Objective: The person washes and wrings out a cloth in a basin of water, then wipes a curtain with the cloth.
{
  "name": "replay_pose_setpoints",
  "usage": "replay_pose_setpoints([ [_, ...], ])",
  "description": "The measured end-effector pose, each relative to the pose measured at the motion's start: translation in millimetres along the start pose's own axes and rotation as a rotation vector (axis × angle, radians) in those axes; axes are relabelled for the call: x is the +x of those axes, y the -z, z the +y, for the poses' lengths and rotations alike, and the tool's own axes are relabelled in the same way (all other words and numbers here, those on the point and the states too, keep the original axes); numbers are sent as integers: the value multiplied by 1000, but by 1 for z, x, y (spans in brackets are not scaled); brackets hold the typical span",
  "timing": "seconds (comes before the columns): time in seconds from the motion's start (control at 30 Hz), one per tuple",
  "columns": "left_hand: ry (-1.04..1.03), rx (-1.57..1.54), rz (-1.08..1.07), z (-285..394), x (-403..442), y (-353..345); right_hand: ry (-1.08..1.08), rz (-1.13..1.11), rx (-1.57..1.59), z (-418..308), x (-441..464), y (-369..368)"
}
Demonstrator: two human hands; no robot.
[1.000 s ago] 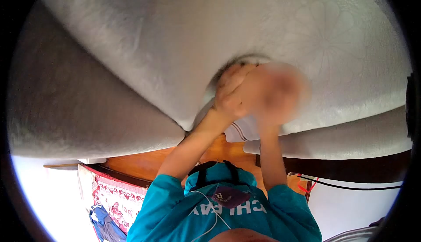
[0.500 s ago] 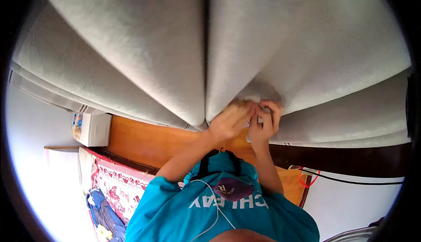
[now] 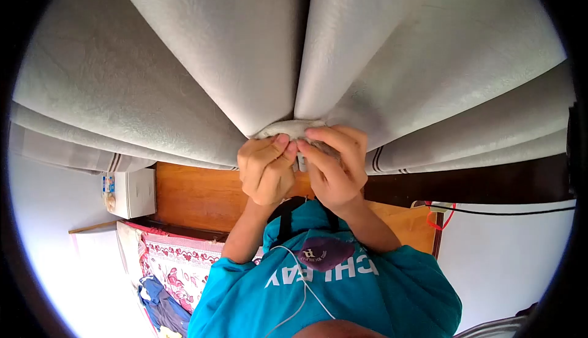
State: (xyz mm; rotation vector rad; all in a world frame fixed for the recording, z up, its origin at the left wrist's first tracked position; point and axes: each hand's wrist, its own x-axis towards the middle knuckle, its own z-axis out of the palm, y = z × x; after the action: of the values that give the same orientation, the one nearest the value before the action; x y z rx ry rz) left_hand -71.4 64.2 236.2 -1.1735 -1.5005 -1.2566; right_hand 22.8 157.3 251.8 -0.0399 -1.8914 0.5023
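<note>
Large grey curtains hang in folds across the upper view. A light grey fabric band lies across the folds where they come together. My left hand pinches the band's left part between thumb and fingers. Close beside it on the right, my right hand has its fingers curled and pinches the band as well. The fingertips of both hands nearly touch. The band's ends are partly hidden behind my fingers.
Below the curtains lies an orange wooden floor. A white cabinet stands at the left, near a red-and-white patterned cover with dark blue clothing on it. A black cable runs along the right wall.
Both hands have moved left and come in front of the gathered folds. The curtain folds have drawn together, and the band now shows clearly between my fingers.
</note>
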Motion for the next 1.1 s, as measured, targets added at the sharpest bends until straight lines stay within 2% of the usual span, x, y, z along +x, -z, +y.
replay_pose_setpoints([
  [0.17,77,-16,58,-12,-6,7,12,-41,31,-10,8,-15],
  [0.23,64,4,3,-17,2,5,6,-42,27,-7,10,-21],
  [0.37,8,-62,-52,-13,25,-21,-22,45,-54,12,25,-16],
  [0.43,-24,-92,-67,-8,34,-41,-44,189,-174,27,27,-9],
  [0.47,-65,-140,-60,-6,38,-55,-36,191,-178,33,28,-4],
  [0.53,-106,-186,-49,-8,45,-75,-134,260,-279,44,29,4],
  [0.6,-86,-240,-197,-14,45,-86,-128,255,-288,54,27,7],
  [0.67,-89,-243,-155,-14,45,-81,-119,251,-291,56,28,2],
  [0.73,-139,-199,38,-15,47,-69,-23,294,-168,45,30,-9],
  [0.8,-108,-156,2,-24,55,-58,8,272,-138,45,45,-19],
  [0.87,-166,-83,84,-46,71,-67,41,283,-99,49,66,-33],
  [0.97,-146,-74,81,-73,92,-83,89,308,-132,72,95,-58],
  [1.1,-193,-14,90,-94,58,-95,103,283,-193,91,73,-71],
])
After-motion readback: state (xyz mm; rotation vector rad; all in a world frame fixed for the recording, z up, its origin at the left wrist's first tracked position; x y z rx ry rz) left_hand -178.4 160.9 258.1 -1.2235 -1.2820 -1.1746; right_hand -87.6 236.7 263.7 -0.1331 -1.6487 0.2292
